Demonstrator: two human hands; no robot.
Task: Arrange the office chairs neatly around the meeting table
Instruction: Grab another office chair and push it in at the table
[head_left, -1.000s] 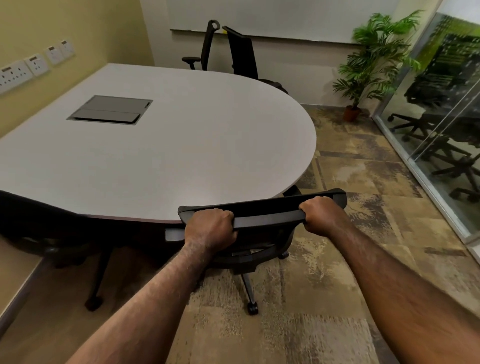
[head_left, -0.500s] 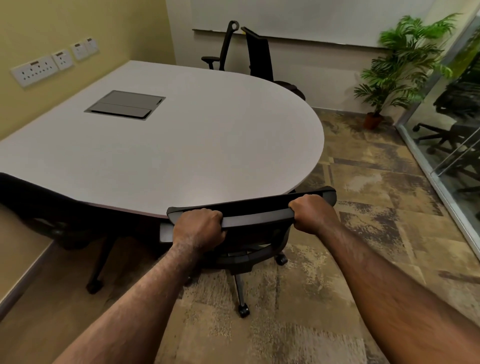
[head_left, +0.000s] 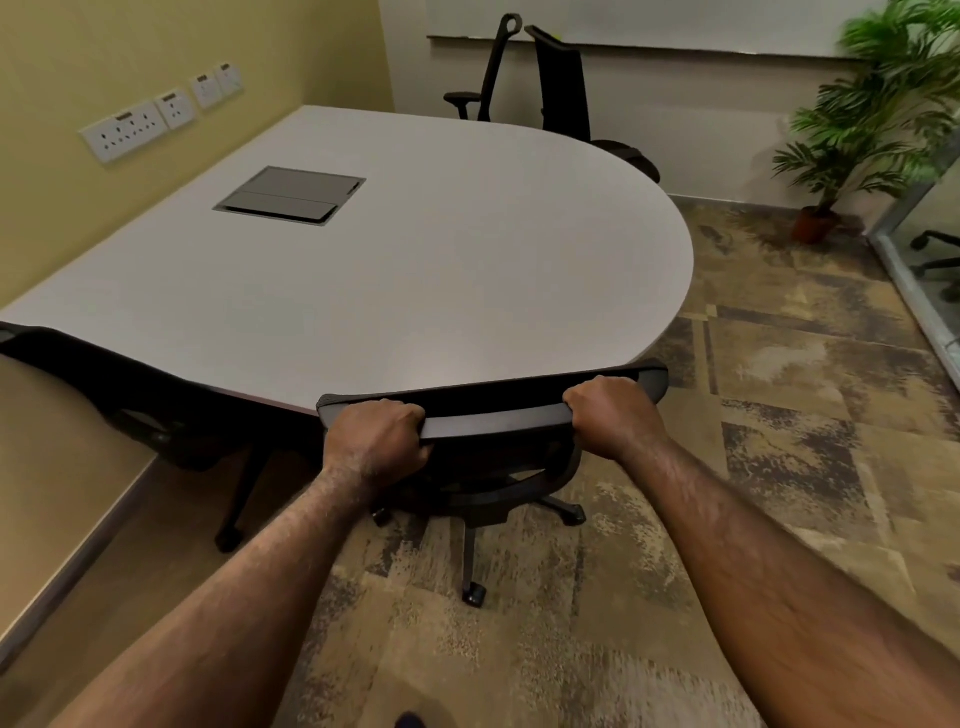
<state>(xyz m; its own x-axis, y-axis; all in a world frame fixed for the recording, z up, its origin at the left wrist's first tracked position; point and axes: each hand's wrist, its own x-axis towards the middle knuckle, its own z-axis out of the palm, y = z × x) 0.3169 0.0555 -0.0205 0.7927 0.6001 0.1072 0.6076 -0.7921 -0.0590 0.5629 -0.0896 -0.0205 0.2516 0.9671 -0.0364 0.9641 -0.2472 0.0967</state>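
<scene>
A black office chair (head_left: 493, 410) stands at the near curved edge of the grey meeting table (head_left: 441, 270), its seat tucked under the top. My left hand (head_left: 376, 441) grips the left end of its backrest top, and my right hand (head_left: 613, 415) grips the right end. A second black chair (head_left: 119, 384) sits pushed in at the table's near left side. Two more black chairs (head_left: 563, 88) stand at the far end by the wall, one turned sideways.
A flush cable box (head_left: 291, 195) lies in the tabletop. Wall sockets (head_left: 130, 130) line the yellow wall on the left. A potted plant (head_left: 857, 135) stands in the far right corner beside a glass partition (head_left: 930, 291). Patterned carpet (head_left: 779, 415) spreads to the right.
My view has swung left and a little closer to the table. The held chair has slid slightly further under the table edge, with both hands still on its backrest.
</scene>
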